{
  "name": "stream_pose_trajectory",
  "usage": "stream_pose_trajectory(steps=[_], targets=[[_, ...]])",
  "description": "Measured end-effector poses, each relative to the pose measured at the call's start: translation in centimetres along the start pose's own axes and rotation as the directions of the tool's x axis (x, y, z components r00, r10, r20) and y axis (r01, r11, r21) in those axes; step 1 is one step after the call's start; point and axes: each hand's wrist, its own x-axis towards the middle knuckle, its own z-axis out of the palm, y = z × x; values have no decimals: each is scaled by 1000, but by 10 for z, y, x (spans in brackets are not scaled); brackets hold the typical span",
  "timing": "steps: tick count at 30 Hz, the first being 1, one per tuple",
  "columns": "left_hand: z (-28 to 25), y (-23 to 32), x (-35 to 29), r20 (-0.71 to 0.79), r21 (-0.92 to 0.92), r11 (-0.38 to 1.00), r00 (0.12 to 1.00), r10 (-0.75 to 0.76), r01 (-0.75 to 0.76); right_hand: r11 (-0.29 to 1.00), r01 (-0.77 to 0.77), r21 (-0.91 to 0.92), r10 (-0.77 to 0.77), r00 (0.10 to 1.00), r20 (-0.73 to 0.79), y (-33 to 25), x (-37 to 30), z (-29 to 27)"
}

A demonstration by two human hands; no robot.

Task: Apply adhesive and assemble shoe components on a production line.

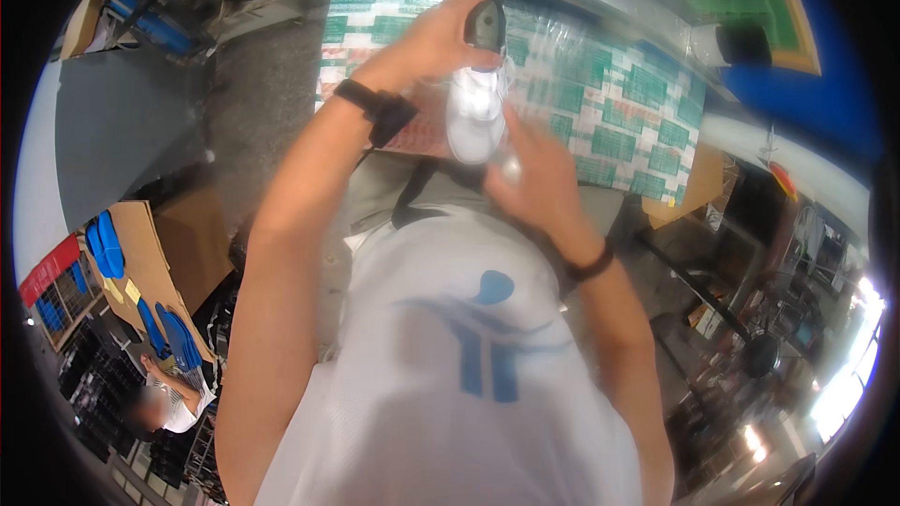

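A white lace-up shoe (475,122) is held over the patterned table top, its toe toward me and its dark inside (486,26) showing at the far end. My left hand (439,45) grips the heel end, fingers and thumb around the dark opening. My right hand (539,173) is close by the right side of the toe, its index finger reaching along the shoe. Between that hand's thumb and fingers shows a small whitish thing (511,167), too blurred to name. Whether the right fingertip touches the shoe is hard to tell.
Green, white and red printed sheeting under clear plastic covers the table (609,112). Beyond it runs a metal-edged line (600,0) with a green board (741,0). To the left are a grey panel (122,141) and a carton with blue pieces (159,272). Another person (173,403) is at lower left.
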Motion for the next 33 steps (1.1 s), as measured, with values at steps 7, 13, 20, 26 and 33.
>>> stream_pose_trajectory(steps=[7, 13, 20, 26, 33], targets=[[4, -17, 0, -9, -27, 996, 997, 80, -81, 962, 157, -225, -161, 987, 0, 14, -5, 4], [2, -18, 0, -15, -5, 994, 994, 112, -112, 983, 103, -152, -113, 992, -63, -8, 2, 15], [-2, -17, 1, 7, -42, 995, 996, 87, -87, 981, 111, -160, -120, 992, -43, 14, 1, 18], [9, -6, -3, -64, -12, 997, 995, 81, -82, 999, -42, 30, 44, 997, -59, -3, -7, 18], [73, 1, -42, -404, -145, 975, 889, -215, 169, 952, -298, -64, 264, 911, -318, 84, 6, 31]])
